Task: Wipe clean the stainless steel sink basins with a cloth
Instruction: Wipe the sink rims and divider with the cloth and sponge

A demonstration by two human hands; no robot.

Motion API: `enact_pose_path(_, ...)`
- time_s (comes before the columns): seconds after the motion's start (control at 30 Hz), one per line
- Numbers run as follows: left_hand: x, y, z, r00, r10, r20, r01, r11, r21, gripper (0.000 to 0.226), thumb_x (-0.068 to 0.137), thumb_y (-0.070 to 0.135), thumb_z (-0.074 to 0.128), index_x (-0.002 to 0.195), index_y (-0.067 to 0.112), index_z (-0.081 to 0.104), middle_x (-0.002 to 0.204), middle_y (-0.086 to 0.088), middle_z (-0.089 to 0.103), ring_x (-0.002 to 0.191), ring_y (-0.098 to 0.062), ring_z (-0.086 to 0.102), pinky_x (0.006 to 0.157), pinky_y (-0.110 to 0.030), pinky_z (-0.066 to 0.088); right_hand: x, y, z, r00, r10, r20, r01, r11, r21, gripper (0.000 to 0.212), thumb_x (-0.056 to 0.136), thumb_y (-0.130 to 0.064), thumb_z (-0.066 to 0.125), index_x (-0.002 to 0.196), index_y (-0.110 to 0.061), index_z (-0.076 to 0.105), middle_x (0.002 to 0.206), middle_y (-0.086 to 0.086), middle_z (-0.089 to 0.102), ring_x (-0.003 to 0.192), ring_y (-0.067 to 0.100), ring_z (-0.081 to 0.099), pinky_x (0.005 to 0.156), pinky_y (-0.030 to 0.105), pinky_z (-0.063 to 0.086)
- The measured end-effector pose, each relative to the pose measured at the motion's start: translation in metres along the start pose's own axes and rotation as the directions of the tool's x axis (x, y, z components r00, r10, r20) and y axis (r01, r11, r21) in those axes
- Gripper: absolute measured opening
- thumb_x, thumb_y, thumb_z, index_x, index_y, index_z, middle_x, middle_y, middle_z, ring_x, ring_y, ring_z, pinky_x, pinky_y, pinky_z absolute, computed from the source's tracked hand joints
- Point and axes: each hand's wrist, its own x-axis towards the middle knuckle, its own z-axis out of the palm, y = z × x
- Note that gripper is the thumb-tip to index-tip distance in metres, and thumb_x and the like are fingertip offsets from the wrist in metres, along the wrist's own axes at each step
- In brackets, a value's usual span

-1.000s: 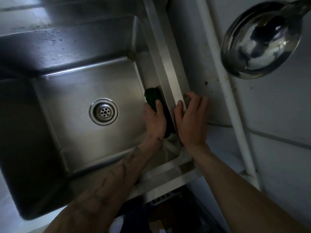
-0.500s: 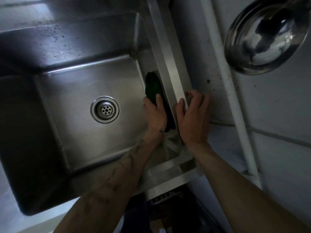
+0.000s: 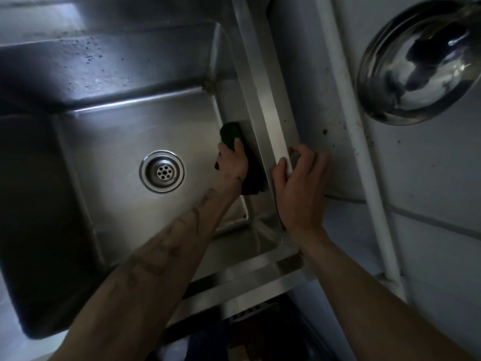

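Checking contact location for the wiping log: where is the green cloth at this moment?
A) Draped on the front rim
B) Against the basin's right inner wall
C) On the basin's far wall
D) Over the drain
B: the left hand holds the green cloth against the right inner wall, clear of the drain, while the right hand holds the rim above.

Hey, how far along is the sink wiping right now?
Done: the floor around the drain looks clean. In hand: the left hand holds the green cloth against the basin's right wall, while the right hand grips the sink rim. Left: the back wall shows dark specks.
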Motion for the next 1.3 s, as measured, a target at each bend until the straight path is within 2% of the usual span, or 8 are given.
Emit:
enact_pose_path(0.1, -0.004, 0.014, 0.0, 0.98, 0.197, -0.036, -0.2, 0.976, -0.089, 0.038, 0.11, 0.046, 0.042, 0.13, 0.013, 0.048, 0.124, -0.018, 0.062, 0.108, -0.035, 0.065, 0.093, -0.05, 0.058, 0.001, 0.001, 0.0, 1.0, -0.003, -0.012, 0.002, 1.0, -0.02, 0.03, 0.099, -0.026, 0.055, 0.122, -0.006, 0.052, 0.114, 0.018, 0.05, 0.095, 0.027, 0.051, 0.077, 0.027, 0.036)
enact_pose_path(0.2, -0.006, 0.021, 0.001, 0.947, 0.306, -0.094, -0.316, 0.942, -0.114, 0.028, 0.112, 0.04, 0.045, 0.123, 0.015, 0.048, 0.118, -0.016, 0.059, 0.097, -0.023, 0.062, 0.08, -0.025, 0.054, 0.001, 0.001, 0.0, 1.0, 0.001, -0.014, -0.002, 1.0, -0.029, 0.029, 0.099, -0.025, 0.056, 0.121, -0.006, 0.053, 0.113, 0.018, 0.051, 0.094, 0.027, 0.05, 0.078, 0.021, 0.026)
enact_pose_path(0.37, 0.014, 0.017, 0.0, 0.998, 0.056, -0.024, -0.056, 0.998, -0.001, 0.048, 0.113, 0.041, 0.04, 0.147, 0.006, 0.041, 0.139, -0.024, 0.056, 0.123, -0.042, 0.059, 0.107, -0.053, 0.05, 0.001, -0.001, -0.001, 1.0, -0.007, -0.012, 0.007, 0.998, -0.059, 0.029, 0.098, -0.025, 0.056, 0.12, -0.006, 0.055, 0.113, 0.018, 0.051, 0.096, 0.028, 0.051, 0.079, 0.026, 0.033)
enact_pose_path(0.57, 0.002, 0.032, -0.002, 0.942, 0.323, -0.092, -0.332, 0.938, -0.104, 0.026, 0.113, 0.039, 0.043, 0.123, 0.016, 0.049, 0.117, -0.018, 0.059, 0.101, -0.029, 0.063, 0.082, -0.04, 0.055, 0.001, 0.0, 0.0, 1.0, 0.003, -0.004, -0.003, 0.999, -0.034, 0.031, 0.098, -0.024, 0.058, 0.122, -0.006, 0.054, 0.114, 0.018, 0.05, 0.097, 0.029, 0.051, 0.08, 0.03, 0.037)
enact_pose_path(0.73, 0.023, 0.03, -0.002, 0.998, 0.064, -0.028, -0.063, 0.998, 0.005, 0.049, 0.114, 0.039, 0.04, 0.151, 0.006, 0.039, 0.143, -0.024, 0.055, 0.127, -0.041, 0.058, 0.107, -0.047, 0.049, 0.001, -0.001, -0.001, 1.0, 0.006, -0.007, -0.006, 0.999, -0.045, 0.03, 0.098, -0.024, 0.058, 0.121, -0.005, 0.054, 0.112, 0.019, 0.051, 0.097, 0.029, 0.051, 0.08, 0.023, 0.031)
enact_pose_path(0.93, 0.017, 0.051, -0.005, 0.937, 0.332, -0.108, -0.343, 0.934, -0.102, 0.022, 0.11, 0.043, 0.045, 0.127, 0.029, 0.048, 0.123, -0.011, 0.062, 0.111, -0.03, 0.064, 0.1, -0.049, 0.054, 0.001, 0.001, 0.001, 1.0, 0.017, 0.006, -0.017, 1.0, -0.011, 0.032, 0.099, -0.025, 0.057, 0.123, -0.006, 0.051, 0.113, 0.019, 0.051, 0.096, 0.03, 0.051, 0.076, 0.037, 0.044)
enact_pose_path(1.1, 0.049, 0.049, -0.004, 0.992, 0.107, -0.063, -0.107, 0.994, -0.012, 0.053, 0.112, 0.043, 0.042, 0.153, 0.01, 0.041, 0.142, -0.023, 0.058, 0.127, -0.042, 0.059, 0.111, -0.054, 0.048, 0.0, 0.001, 0.002, 1.0, 0.018, 0.015, -0.018, 1.0, 0.004, 0.032, 0.099, -0.025, 0.057, 0.124, -0.006, 0.049, 0.115, 0.019, 0.05, 0.096, 0.031, 0.052, 0.075, 0.038, 0.047)
enact_pose_path(1.3, 0.041, 0.078, -0.009, 0.938, 0.333, -0.097, -0.342, 0.933, -0.11, 0.028, 0.113, 0.037, 0.045, 0.127, 0.013, 0.051, 0.116, -0.012, 0.065, 0.101, -0.024, 0.065, 0.082, -0.032, 0.054, 0.001, -0.001, 0.001, 1.0, 0.025, 0.005, -0.025, 1.0, 0.002, 0.032, 0.099, -0.024, 0.058, 0.124, -0.006, 0.049, 0.114, 0.02, 0.051, 0.094, 0.03, 0.051, 0.078, 0.027, 0.034)
